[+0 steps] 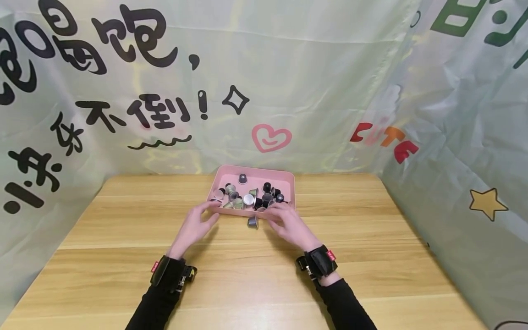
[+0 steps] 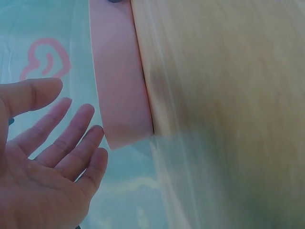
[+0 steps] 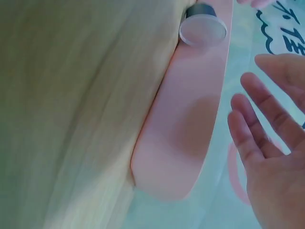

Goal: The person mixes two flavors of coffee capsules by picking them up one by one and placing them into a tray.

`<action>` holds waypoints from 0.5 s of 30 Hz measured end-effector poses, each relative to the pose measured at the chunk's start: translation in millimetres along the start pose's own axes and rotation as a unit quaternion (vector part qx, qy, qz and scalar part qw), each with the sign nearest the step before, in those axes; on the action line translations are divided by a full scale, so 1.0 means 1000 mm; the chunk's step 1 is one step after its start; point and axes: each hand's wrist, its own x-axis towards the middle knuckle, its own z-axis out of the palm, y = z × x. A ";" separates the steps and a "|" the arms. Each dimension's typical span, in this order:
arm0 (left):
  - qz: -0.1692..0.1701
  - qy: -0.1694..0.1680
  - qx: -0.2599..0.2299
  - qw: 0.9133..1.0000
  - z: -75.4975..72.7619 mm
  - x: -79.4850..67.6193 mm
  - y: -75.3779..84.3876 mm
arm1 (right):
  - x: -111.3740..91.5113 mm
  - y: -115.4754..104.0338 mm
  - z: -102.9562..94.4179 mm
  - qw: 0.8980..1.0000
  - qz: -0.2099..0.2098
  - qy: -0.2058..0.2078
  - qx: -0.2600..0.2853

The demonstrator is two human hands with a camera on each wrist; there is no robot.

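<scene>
A pink tray [image 1: 254, 172] holds several coffee capsules [image 1: 249, 199] in black, grey, silver and pale green, mostly heaped toward its front side. One dark grey capsule [image 1: 252, 222] lies on its side on the table, just in front of the tray's front wall; its pale lid [image 3: 203, 31] faces the camera in the right wrist view. My left hand [image 1: 197, 224] is at the tray's front left corner, fingers apart and gently bent. Over by the front right corner, my right hand [image 1: 290, 223] has its fingers relaxed and spread. Neither hand grips anything.
Under the tray is a wooden table [image 1: 247, 284], with its back edge right behind the tray. A pale printed cloth [image 1: 321, 91] hangs along the back and both sides. Each wrist wears a black camera band [image 1: 169, 273], over dark sleeves.
</scene>
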 end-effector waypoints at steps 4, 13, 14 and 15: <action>-0.006 -0.006 -0.005 1.000 -0.001 -0.001 0.000 | 0.004 -0.006 0.005 0.999 -0.029 -0.037 0.004; -0.012 -0.017 -0.008 1.000 -0.003 -0.001 0.000 | 0.012 -0.016 0.014 0.994 -0.032 -0.101 -0.025; -0.013 -0.018 -0.010 1.000 -0.003 -0.001 0.000 | 0.013 -0.016 0.014 0.993 -0.032 -0.105 -0.030; -0.013 -0.018 -0.011 1.000 -0.003 -0.001 0.000 | 0.014 -0.017 0.015 0.993 -0.034 -0.109 -0.035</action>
